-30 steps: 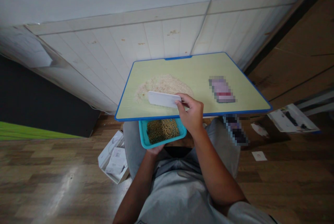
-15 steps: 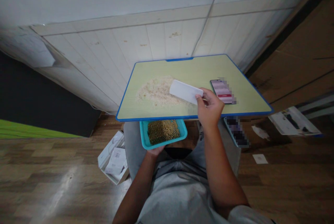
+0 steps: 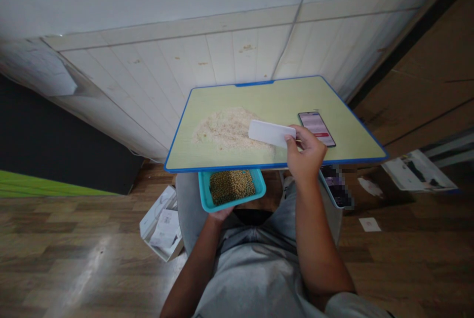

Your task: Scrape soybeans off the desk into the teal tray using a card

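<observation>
My right hand (image 3: pixel 306 152) pinches one end of a flat white rectangular plate (image 3: pixel 271 133), thumb on top, over the pale green folding table (image 3: pixel 285 100). The plate's far end is at the right part of a spread of pale crumbly powder (image 3: pixel 222 130). Below the table's front edge, my left hand (image 3: pixel 222 213) holds a turquoise plastic basket (image 3: pixel 262 187) from underneath; its fingers are mostly hidden. Inside the basket lie small round beans or grains, greenish-brown ones (image 3: pixel 219 189) on the left and tan ones (image 3: pixel 242 182) on the right.
A phone (image 3: pixel 317 129) lies on the table's right side. Another phone (image 3: pixel 335 187) rests by my right thigh. On the floor are an open white box (image 3: pixel 163 229) at left, a white square (image 3: pixel 369 224) and a shallow carton (image 3: pixel 418 172) at right. A panelled wall (image 3: pixel 222 56) stands behind the table.
My right hand has moved a little to the right with the white plate, which now sits flatter and farther from the middle of the powder. The left hand and basket have stayed put.
</observation>
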Demonstrator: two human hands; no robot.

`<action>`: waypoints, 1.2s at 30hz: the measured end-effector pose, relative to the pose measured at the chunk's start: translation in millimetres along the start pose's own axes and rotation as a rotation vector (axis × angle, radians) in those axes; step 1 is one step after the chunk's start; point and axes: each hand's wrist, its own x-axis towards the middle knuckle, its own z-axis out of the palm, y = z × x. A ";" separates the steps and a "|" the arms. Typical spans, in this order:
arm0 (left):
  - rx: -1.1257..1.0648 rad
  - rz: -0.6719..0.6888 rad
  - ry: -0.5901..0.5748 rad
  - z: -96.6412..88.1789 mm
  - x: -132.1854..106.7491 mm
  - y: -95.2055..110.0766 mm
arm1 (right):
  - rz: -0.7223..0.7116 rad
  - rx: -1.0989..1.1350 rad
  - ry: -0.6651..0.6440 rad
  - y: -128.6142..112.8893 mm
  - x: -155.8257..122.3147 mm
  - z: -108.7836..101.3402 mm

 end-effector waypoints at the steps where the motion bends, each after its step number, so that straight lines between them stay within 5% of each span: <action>1: 0.000 -0.001 0.004 -0.2 0.0 -0.2 | -0.009 -0.010 0.002 -0.9 0.8 -2.8; 10: 0.002 -0.018 0.007 -6.6 -0.9 2.3 | -0.055 -0.074 -0.039 -6.8 4.7 -11.6; 22: 0.004 -0.048 -0.185 -16.6 3.8 3.0 | -0.041 -0.023 -0.089 -10.5 3.6 -12.1; 36: 0.110 0.006 -0.017 -4.2 -6.8 1.6 | -0.007 0.003 -0.110 -13.7 3.0 -16.2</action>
